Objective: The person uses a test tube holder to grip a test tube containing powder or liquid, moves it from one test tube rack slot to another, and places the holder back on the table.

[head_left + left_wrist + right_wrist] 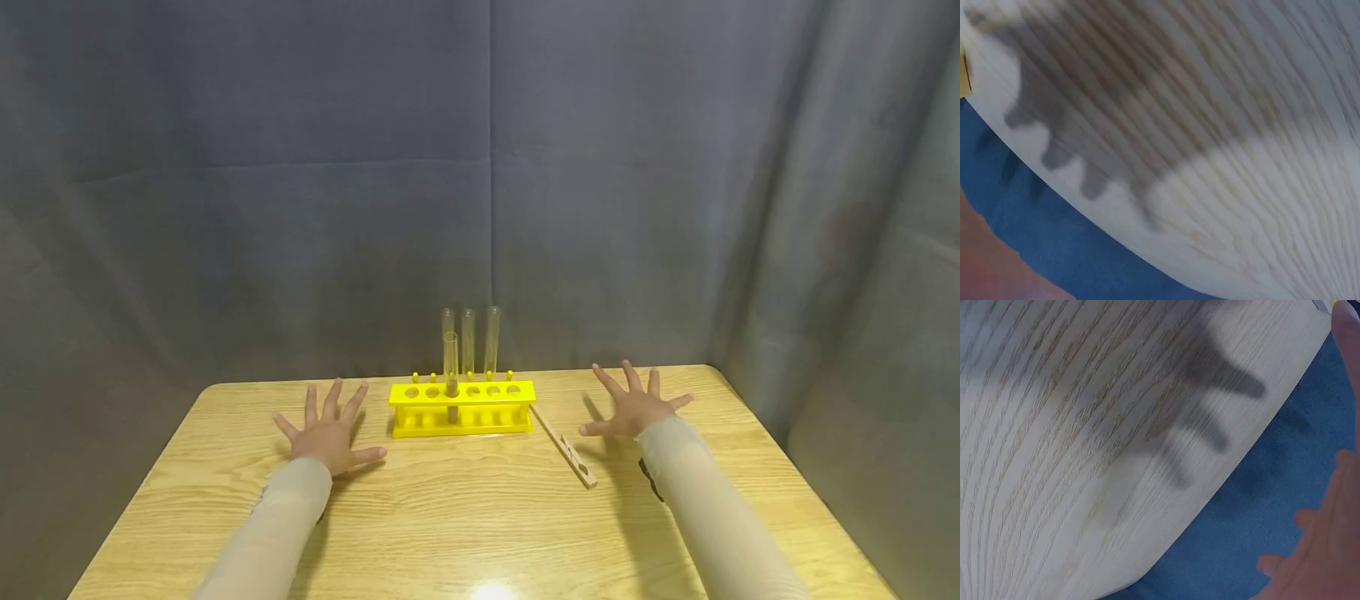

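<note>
Fingers spread wide, my left hand (pixel 326 437) hovers over the table to the left of a yellow test tube rack (pixel 462 429). My right hand (pixel 637 410), likewise spread and holding nothing, is on the far right side. One glass test tube (pixel 451 358) stands upright in the rack, with something dark low in it. Behind it, several more tubes (pixel 492 337) rise upside down on the rack's back pegs. Between the rack and my right hand lies a wooden test tube clamp (pixel 564 447). In the right wrist view, part of the right hand (pixel 1316 556) shows at the edge.
The wooden table (pixel 450 525) has rounded corners and carries the shadows of both hands. A grey curtain (pixel 337 208) hangs close behind its back edge and along both sides.
</note>
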